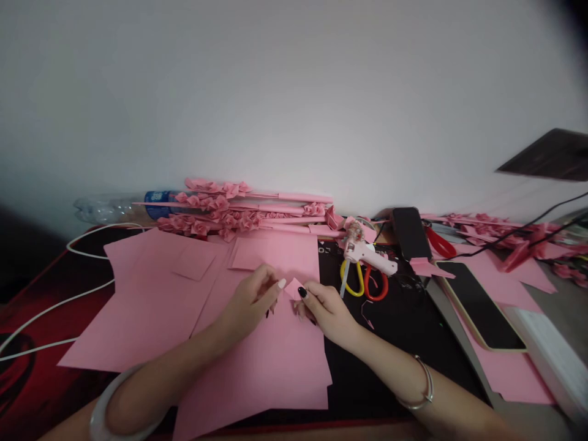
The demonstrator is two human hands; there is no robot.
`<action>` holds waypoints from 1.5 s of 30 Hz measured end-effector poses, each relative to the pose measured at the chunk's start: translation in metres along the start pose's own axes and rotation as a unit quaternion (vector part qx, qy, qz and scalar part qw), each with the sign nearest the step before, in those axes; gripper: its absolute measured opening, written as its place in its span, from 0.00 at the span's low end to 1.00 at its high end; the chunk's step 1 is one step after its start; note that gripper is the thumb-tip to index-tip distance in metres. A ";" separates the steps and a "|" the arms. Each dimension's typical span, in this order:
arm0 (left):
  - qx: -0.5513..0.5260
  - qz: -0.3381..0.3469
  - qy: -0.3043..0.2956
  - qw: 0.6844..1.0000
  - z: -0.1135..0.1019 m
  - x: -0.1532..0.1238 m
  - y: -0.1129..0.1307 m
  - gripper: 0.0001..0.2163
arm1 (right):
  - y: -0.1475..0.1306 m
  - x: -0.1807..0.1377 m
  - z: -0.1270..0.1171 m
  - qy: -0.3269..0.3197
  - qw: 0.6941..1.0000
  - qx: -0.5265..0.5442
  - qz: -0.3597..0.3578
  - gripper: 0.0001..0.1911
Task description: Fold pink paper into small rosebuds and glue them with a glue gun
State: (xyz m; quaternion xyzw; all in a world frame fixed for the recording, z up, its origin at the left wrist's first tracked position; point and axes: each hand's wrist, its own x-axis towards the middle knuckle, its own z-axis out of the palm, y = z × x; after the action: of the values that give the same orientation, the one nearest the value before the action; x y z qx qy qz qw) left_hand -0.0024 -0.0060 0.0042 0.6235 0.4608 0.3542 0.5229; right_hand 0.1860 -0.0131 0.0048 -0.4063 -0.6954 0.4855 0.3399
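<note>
A small folded piece of pink paper (293,288) is held up over larger pink sheets (275,355). My right hand (328,309) pinches its right side, with the dark-nailed thumb on top. At its left corner are the closed thumb and fingers of my left hand (257,297); the fingertips under the paper are partly hidden. Just behind the hands lies a smaller stack of pink paper (250,252). Another piece of pink paper (195,260) rests on the sheets to the left.
Folded pink paper flowers (220,211) lie along the wall beside a plastic bottle (110,208). To the right are a glue gun (367,252), scissors (376,285), a dark phone (408,233) and a larger phone (482,306). White cables (41,306) cross the left side.
</note>
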 end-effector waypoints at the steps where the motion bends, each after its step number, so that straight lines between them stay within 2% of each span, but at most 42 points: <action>1: -0.022 -0.002 0.003 1.000 0.000 0.002 -0.001 0.06 | 0.001 0.000 0.000 0.008 1.000 0.016 0.011 0.21; 4: -0.034 0.001 -0.048 0.998 0.000 0.004 -0.002 0.09 | 0.004 -0.001 0.000 0.009 0.999 0.044 0.030 0.22; 7: -0.019 -0.002 -0.089 0.996 0.001 0.003 0.000 0.10 | 0.006 -0.002 0.001 0.014 0.999 0.023 0.037 0.21; 11: 0.015 -0.013 -0.057 0.998 0.002 0.000 0.001 0.11 | 0.009 -0.004 0.002 0.080 0.996 -0.017 0.041 0.05; 15: 0.090 0.021 -0.055 0.994 0.003 -0.002 -0.001 0.12 | 0.009 -0.006 0.003 0.082 0.995 -0.053 0.010 0.12; 19: 0.150 0.059 -0.067 0.985 0.006 -0.005 -0.001 0.13 | 0.006 -0.006 0.004 0.068 0.994 -0.084 -0.008 0.12; 23: 0.186 0.067 -0.063 0.978 0.007 -0.006 0.001 0.13 | 0.004 -0.005 0.003 0.073 0.992 -0.097 -0.020 0.13; 34: 0.205 0.118 -0.033 0.971 0.009 -0.006 0.000 0.12 | 0.004 -0.005 0.004 0.099 0.988 -0.111 -0.050 0.13; 45: 0.217 0.110 -0.002 0.970 0.009 -0.007 -0.005 0.12 | 0.006 -0.006 0.006 0.107 0.990 -0.082 -0.036 0.14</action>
State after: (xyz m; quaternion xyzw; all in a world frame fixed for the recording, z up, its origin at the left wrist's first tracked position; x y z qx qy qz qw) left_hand 0.0025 -0.0151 -0.0027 0.7698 0.4541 0.2995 0.3340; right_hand 0.1850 -0.0196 -0.0033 -0.4572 -0.7068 0.3677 0.3953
